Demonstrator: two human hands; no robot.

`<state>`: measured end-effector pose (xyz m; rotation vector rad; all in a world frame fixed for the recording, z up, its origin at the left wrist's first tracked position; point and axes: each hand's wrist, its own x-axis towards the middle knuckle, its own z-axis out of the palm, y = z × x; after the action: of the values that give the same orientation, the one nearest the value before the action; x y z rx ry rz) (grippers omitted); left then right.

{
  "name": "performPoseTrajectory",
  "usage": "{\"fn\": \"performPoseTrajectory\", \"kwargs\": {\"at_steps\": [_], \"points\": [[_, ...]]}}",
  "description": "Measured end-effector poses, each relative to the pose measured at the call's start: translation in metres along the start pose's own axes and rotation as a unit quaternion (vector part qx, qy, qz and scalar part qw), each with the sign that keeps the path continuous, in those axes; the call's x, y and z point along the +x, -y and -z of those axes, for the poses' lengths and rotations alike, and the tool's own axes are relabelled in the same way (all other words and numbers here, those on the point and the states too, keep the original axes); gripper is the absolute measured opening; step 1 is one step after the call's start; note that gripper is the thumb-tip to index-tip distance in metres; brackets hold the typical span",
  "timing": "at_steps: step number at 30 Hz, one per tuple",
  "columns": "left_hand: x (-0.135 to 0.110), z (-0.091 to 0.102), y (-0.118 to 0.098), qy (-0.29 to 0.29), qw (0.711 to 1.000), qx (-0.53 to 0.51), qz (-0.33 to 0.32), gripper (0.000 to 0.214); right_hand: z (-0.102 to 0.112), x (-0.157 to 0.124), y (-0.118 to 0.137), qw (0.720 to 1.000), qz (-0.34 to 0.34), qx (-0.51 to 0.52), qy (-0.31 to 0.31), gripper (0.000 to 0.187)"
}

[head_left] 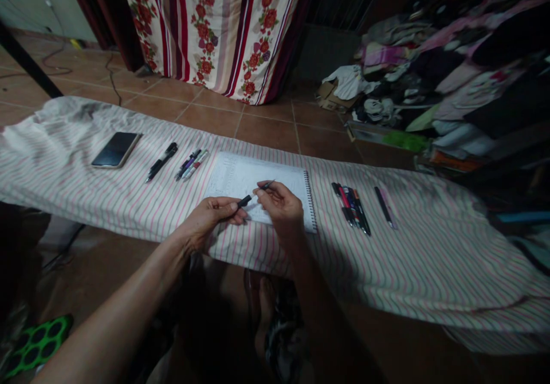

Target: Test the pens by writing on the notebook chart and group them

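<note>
My left hand (218, 211) is closed on a short black pen part (244, 201), a cap or a barrel; I cannot tell which. Close beside it, my right hand (281, 203) pinches a slim dark pen (267, 185) between thumb and fingers. Both hands are over the near part of a spiral notebook (275, 171), whose pale page bears faint writing. Its wire binding runs along the right side. The two held pieces point toward each other with a small gap between them.
A striped cloth (412, 275) covers the long table. Left of the notebook lie a phone (116, 149), black pens (161, 162) and several mixed pens (191, 164). To the right are more pens (351, 207) and a separate pair (385, 207). Heaped clothes (412, 74) stand beyond.
</note>
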<state>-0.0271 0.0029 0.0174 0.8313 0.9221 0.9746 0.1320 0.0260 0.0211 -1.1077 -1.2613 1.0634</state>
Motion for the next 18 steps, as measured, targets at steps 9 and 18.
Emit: {"fn": "performPoseTrajectory", "kwargs": {"at_steps": [9, 18], "points": [[-0.0032, 0.0028, -0.0021, 0.025, 1.000, 0.015, 0.001, 0.021, 0.0040, -0.0013, 0.0054, 1.000, -0.007, 0.001, 0.025, 0.018], [-0.0019, -0.0001, -0.0010, -0.009, 1.000, 0.009, -0.012, 0.020, 0.0077, -0.0034, 0.0082, 0.999, -0.007, 0.008, 0.035, 0.016]]}}
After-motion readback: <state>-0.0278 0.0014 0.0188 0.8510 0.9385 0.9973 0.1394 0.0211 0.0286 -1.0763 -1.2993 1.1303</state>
